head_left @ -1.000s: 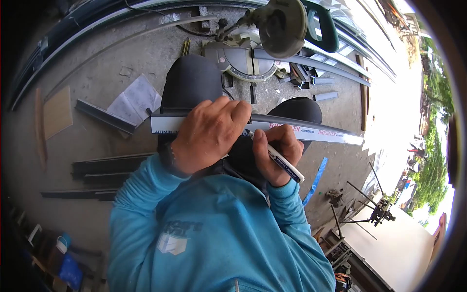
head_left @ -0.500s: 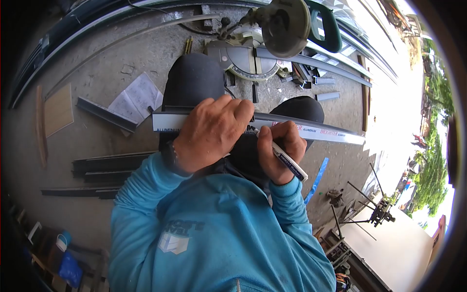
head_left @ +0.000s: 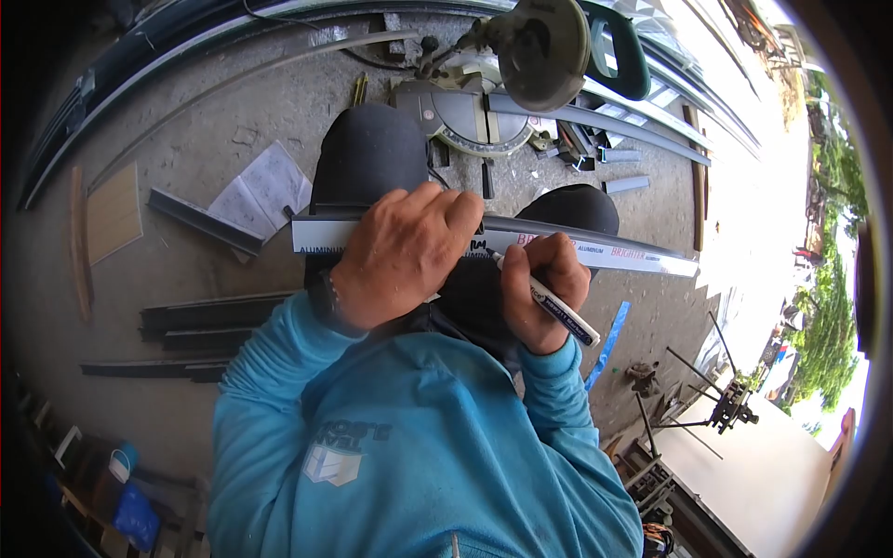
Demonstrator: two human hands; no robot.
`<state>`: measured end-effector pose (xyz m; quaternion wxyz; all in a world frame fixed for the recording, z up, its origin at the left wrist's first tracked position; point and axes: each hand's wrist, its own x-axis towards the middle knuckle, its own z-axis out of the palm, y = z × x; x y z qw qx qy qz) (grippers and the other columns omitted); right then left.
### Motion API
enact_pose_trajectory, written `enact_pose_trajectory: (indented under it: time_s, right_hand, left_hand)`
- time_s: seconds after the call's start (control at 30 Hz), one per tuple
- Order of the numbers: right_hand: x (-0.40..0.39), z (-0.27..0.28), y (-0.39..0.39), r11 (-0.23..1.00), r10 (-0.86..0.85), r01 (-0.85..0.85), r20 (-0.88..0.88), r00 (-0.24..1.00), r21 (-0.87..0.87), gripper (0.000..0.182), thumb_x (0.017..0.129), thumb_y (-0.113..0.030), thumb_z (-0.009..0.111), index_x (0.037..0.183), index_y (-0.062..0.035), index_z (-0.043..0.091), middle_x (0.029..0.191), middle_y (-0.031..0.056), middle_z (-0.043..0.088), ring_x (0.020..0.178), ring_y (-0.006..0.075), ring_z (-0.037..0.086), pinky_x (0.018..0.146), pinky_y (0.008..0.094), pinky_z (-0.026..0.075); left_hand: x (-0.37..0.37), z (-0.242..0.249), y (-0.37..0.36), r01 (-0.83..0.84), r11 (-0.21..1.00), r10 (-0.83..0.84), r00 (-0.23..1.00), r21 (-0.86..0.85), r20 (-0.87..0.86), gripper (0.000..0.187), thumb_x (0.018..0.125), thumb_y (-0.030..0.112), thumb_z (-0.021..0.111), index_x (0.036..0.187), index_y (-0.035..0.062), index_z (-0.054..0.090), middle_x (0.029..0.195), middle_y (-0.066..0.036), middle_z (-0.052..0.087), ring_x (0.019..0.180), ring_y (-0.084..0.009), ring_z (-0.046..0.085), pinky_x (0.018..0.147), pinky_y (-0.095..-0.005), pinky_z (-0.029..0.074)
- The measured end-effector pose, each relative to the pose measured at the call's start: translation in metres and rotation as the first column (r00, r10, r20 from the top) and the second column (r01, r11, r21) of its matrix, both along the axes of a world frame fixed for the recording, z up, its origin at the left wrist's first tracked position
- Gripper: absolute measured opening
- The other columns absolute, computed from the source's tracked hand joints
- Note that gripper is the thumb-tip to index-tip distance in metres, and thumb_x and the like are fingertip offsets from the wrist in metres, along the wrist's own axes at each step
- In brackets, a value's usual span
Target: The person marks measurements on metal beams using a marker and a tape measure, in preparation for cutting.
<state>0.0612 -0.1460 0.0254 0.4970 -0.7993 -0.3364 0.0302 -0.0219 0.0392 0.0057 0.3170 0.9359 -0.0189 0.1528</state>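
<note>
An aluminium profile (head_left: 651,258) with white printed film lies across my knees. My left hand (head_left: 406,251) is closed over the profile left of its middle, fingers wrapped around it. In my right hand (head_left: 547,290) is a white marker pen (head_left: 566,314), its tip down on the film just right of my left hand. Black handwritten letters (head_left: 479,246) show on the film between the two hands; my left fingers partly cover them.
A mitre saw (head_left: 479,116) stands on the concrete floor beyond my knees, offcuts (head_left: 625,184) beside it. Paper sheets (head_left: 259,195) and an angled profile (head_left: 205,220) lie to the left. Dark profiles (head_left: 209,319) lie near my left elbow, a blue strip (head_left: 608,344) on the right.
The marker and my right hand have shifted slightly to the right, and more black lettering shows on the film. My left hand stays in place.
</note>
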Motion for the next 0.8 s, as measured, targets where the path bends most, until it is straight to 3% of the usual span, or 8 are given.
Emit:
enact_pose_trajectory:
  time_s: [0.07, 0.2, 0.33, 0.43, 0.53, 0.63, 0.73, 0.8]
  right_hand:
    - [-0.002, -0.004, -0.003, 0.996, -0.064, 0.066, -0.034, 0.997, 0.060, 0.026, 0.089, 0.001, 0.074, 0.076, -0.0035, 0.052, 0.064, 0.0042, 0.059, 0.054, 0.0102, 0.052, 0.054, 0.0284, 0.044]
    - [-0.001, -0.003, -0.005, 0.997, -0.059, 0.059, -0.003, 0.998, -0.051, 0.025, 0.089, 0.000, 0.075, 0.077, -0.0036, 0.054, 0.064, 0.0042, 0.060, 0.057, 0.0089, 0.055, 0.056, 0.0276, 0.046]
    - [0.002, -0.005, -0.003, 0.996, -0.079, 0.080, -0.036, 0.996, 0.031, 0.026, 0.088, 0.002, 0.074, 0.077, -0.0049, 0.053, 0.063, 0.0036, 0.057, 0.055, 0.0091, 0.052, 0.054, 0.0281, 0.045]
    - [-0.001, -0.004, -0.003, 0.993, -0.107, 0.106, -0.030, 0.994, -0.046, 0.025, 0.089, 0.002, 0.074, 0.077, -0.0048, 0.053, 0.063, 0.0028, 0.057, 0.056, 0.0087, 0.052, 0.055, 0.0282, 0.044]
    - [0.001, -0.004, -0.008, 0.999, -0.024, 0.024, -0.013, 1.000, -0.029, 0.024, 0.091, 0.001, 0.072, 0.078, -0.0046, 0.053, 0.063, 0.0022, 0.057, 0.058, 0.0080, 0.052, 0.056, 0.0281, 0.044]
    - [0.002, -0.004, -0.012, 0.992, -0.121, 0.123, -0.094, 0.988, 0.018, 0.025, 0.094, -0.001, 0.072, 0.078, -0.0046, 0.052, 0.063, 0.0012, 0.057, 0.058, 0.0078, 0.052, 0.056, 0.0278, 0.044]
    - [0.016, 0.009, -0.032, 0.950, -0.192, 0.229, -0.184, 0.964, 0.210, 0.027, 0.100, -0.009, 0.069, 0.080, -0.0057, 0.051, 0.065, 0.0015, 0.057, 0.059, 0.0067, 0.049, 0.060, 0.0245, 0.041]
    - [0.030, 0.011, -0.048, 0.941, -0.268, 0.293, -0.158, 0.950, 0.171, 0.027, 0.100, -0.011, 0.070, 0.082, -0.0065, 0.051, 0.065, 0.0018, 0.058, 0.060, 0.0055, 0.047, 0.061, 0.0231, 0.039]
  left_hand:
    - [0.001, -0.002, 0.000, -0.007, 1.000, 0.007, 1.000, 0.008, -0.001, 0.047, 0.069, 0.004, 0.083, 0.105, 0.0071, 0.053, 0.088, -0.007, 0.060, 0.084, -0.0283, 0.063, 0.068, -0.0421, 0.045]
    - [0.000, -0.001, -0.001, -0.006, 1.000, 0.006, 1.000, -0.004, -0.018, 0.046, 0.070, 0.004, 0.082, 0.105, 0.0068, 0.054, 0.088, -0.007, 0.060, 0.084, -0.0281, 0.063, 0.068, -0.0422, 0.045]
    - [0.001, -0.001, 0.002, -0.005, 1.000, 0.005, 1.000, -0.009, 0.008, 0.045, 0.070, 0.003, 0.082, 0.105, 0.0067, 0.054, 0.088, -0.007, 0.060, 0.084, -0.0279, 0.063, 0.068, -0.0423, 0.045]
    - [0.000, 0.000, 0.000, 0.004, 1.000, -0.004, 1.000, -0.011, 0.006, 0.044, 0.070, 0.002, 0.082, 0.105, 0.0066, 0.055, 0.088, -0.007, 0.060, 0.084, -0.0277, 0.063, 0.068, -0.0423, 0.045]
    - [0.000, 0.001, 0.001, 0.005, 1.000, -0.005, 1.000, -0.009, -0.011, 0.044, 0.070, 0.002, 0.082, 0.105, 0.0068, 0.055, 0.088, -0.007, 0.060, 0.083, -0.0277, 0.063, 0.068, -0.0423, 0.045]
    - [-0.001, 0.001, 0.001, 0.003, 1.000, -0.003, 1.000, -0.008, -0.007, 0.044, 0.069, 0.003, 0.083, 0.104, 0.0070, 0.055, 0.087, -0.007, 0.060, 0.082, -0.0277, 0.063, 0.068, -0.0424, 0.045]
    - [-0.001, 0.001, 0.001, -0.019, 1.000, 0.019, 1.000, -0.022, 0.008, 0.045, 0.069, 0.003, 0.083, 0.103, 0.0071, 0.055, 0.085, -0.007, 0.059, 0.079, -0.0278, 0.063, 0.066, -0.0425, 0.045]
    - [0.000, 0.002, 0.003, -0.017, 0.999, 0.018, 0.999, -0.038, 0.035, 0.045, 0.069, 0.002, 0.084, 0.103, 0.0071, 0.056, 0.084, -0.007, 0.059, 0.078, -0.0280, 0.063, 0.065, -0.0425, 0.045]
